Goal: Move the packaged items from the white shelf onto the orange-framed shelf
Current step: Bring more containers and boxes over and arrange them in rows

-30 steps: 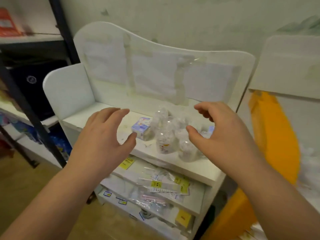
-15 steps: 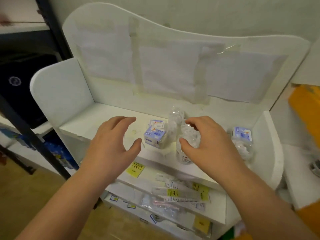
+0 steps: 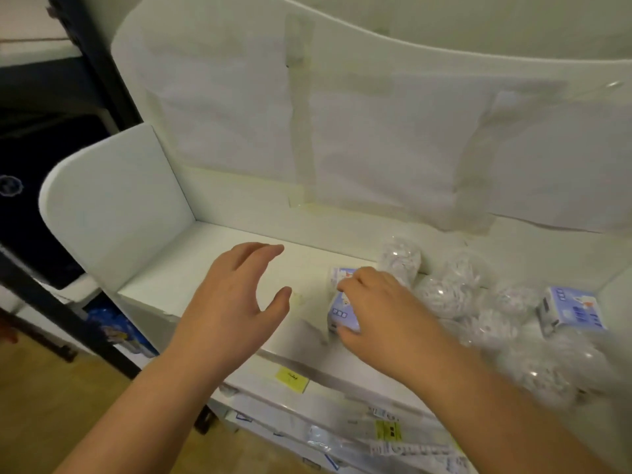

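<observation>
R hand (image 3: 383,313) has been shifted left off the clear packs (image 3: 444,295) onto the small blue box (image 3: 342,311), now pinched betw. thumb & fingers on white shelf (image 3: 205,265) top. L hand (image 3: 236,302) is held relaxed, fingers spread, gripping nothing, just beside.

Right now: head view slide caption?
Right hand grips blue box on white shelf; left hand open.

One head-worn wide-angle view looks forward and steeply down, close onto the white shelf (image 3: 212,268).
</observation>
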Demonstrator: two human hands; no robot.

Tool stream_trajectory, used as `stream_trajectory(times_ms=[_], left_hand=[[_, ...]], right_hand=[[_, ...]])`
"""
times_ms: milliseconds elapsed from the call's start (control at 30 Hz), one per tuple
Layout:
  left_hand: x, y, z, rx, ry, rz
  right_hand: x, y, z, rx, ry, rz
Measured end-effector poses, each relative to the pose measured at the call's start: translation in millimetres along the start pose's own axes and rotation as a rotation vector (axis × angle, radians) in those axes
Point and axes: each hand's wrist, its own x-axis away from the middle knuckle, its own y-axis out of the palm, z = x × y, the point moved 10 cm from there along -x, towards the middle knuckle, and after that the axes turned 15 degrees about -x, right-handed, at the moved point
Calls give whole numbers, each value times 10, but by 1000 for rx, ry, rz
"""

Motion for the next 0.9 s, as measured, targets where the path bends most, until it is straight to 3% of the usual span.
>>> stream_trajectory(times_ms=[267, 567, 900], left_hand=[[-521, 221, -183, 115, 191, 0], [-818, 462, -206, 219, 400, -23], [-929, 1142, -17, 284, 542, -169]], right_hand=[[-188, 359, -42, 197, 168, -53], [-211, 380, 27, 204, 290, 85], [58, 246, -79, -297, 363, 454]])
